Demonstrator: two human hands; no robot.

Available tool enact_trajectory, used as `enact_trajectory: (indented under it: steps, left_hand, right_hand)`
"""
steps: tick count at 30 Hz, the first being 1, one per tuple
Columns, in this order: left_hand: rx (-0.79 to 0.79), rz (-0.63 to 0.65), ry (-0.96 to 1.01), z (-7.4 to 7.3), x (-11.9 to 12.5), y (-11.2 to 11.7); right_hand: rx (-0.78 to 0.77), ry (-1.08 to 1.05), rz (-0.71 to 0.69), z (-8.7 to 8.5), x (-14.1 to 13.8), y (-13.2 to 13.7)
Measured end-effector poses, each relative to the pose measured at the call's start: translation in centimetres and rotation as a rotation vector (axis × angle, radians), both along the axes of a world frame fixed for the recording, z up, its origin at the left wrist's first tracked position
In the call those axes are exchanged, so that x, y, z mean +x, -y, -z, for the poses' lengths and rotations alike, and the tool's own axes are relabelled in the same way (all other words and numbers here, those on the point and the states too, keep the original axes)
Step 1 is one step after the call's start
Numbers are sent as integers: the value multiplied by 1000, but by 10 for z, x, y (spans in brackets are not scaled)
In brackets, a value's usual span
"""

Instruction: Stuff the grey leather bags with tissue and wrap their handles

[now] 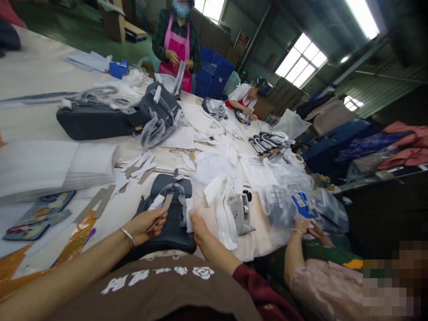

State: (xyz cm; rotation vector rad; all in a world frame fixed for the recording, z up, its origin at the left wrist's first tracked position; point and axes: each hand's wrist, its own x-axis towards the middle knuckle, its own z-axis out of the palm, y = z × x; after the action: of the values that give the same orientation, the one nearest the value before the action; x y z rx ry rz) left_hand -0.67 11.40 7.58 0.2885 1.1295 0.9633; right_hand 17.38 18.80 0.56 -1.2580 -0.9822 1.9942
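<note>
- Long white surface (43,62) holds the dark handbag (170,236) right before the person; it looks light and stiff-sided, best held by its body.
- Left hand (143,227): fingers pinch a cardboard strip (165,209).
- Right hand (200,228): fingers press white tissue (189,227) against the bag's side.

Brown top (150,290), apparently white-printed

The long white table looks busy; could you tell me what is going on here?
The person's left hand holds a tan card strip against a dark handbag, and the right hand presses white padding beside it. A co-worker's hand rests on a clear plastic bag; another co-worker in a pink apron stands across the table.
</note>
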Motion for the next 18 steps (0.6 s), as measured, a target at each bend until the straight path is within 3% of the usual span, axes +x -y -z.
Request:
enact_trajectory:
  steps: [5,7,13,18]
  left_hand:
    - [8,325,-638,20,1,-11]
    - [20,377,-809,29,1,-20]
    - [32,333,-805,49,12,-45]
    - [49,325,-748,61,18,-57]
  right_hand:
    - [30,100,-50,-3,2,0]
    - [48,144,-65,-3,2,1]
    - [27,32,-26,1,2,1]
    - [57,97,-37,6,3,0]
